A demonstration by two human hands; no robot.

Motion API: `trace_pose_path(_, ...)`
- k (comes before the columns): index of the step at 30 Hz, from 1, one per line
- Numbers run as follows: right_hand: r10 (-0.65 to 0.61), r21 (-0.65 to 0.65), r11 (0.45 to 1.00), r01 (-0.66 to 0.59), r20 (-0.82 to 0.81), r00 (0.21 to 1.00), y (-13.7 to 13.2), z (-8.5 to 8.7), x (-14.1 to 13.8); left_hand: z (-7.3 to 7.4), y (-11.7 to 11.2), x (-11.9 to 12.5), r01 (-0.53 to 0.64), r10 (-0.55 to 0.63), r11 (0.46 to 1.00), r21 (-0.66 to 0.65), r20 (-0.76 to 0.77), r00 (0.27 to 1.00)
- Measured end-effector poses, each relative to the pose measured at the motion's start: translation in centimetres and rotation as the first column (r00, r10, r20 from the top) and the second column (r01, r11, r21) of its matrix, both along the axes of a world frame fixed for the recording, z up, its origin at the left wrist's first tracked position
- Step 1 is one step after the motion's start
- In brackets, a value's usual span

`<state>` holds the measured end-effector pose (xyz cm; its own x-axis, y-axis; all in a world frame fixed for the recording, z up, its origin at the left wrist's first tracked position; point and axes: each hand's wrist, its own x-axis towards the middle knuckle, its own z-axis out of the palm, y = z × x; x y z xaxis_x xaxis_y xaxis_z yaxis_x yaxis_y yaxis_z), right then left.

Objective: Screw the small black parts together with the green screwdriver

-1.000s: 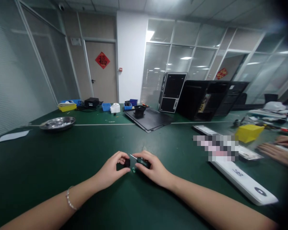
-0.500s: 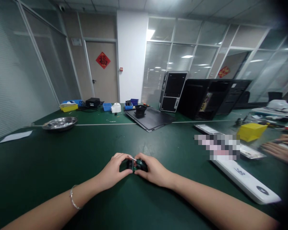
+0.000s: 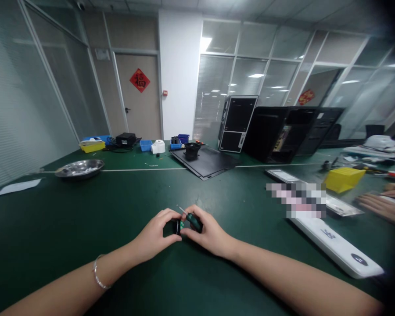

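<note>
Near the middle of the green table, my left hand (image 3: pixel 156 230) is closed around a small black part (image 3: pixel 176 227), pinching it between thumb and fingers. A small green circuit board (image 3: pixel 182 225) shows at that part's right side, where the fingertips of my right hand (image 3: pixel 209 230) meet it. Lying in my right hand is a screwdriver (image 3: pixel 194 221) with a dark green handle, its thin metal shaft pointing up and left. The palm side of both hands is partly hidden.
A metal bowl (image 3: pixel 80 168) stands at the left near a paper sheet (image 3: pixel 17 187). Ahead lies a black panel (image 3: pixel 206 161) with a black part on it. Computer cases (image 3: pixel 238 123) stand behind. On the right are a long white device (image 3: pixel 335 245), a yellow bin (image 3: pixel 344 179) and another person's hands (image 3: pixel 383 206).
The screwdriver's shaft has tilted further up, away from the black part. More of the green board shows between my fingertips. The view has shifted slightly.
</note>
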<state>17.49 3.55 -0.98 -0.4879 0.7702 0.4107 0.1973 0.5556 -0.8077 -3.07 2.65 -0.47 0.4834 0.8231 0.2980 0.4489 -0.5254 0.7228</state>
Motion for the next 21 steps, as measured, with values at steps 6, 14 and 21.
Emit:
trace_pose_path(6,0.048,-0.041,0.998,-0.049,-0.028,0.998,-0.15,0.22,-0.36,-0.13,0.14,0.18,0.000,0.001,1.000,-0.029,0.024,1.000)
trace_pose_path(14,0.031,-0.013,0.999,-0.030,0.023,0.999,-0.08,0.17,-0.49,0.12,-0.17,0.29,-0.006,0.007,0.999,-0.040,0.037,0.999)
trace_pose_path(21,-0.006,0.032,0.999,0.003,0.110,0.994,-0.09,0.10,-0.47,0.11,-0.11,0.28,-0.065,0.066,0.998,0.020,-0.105,0.992)
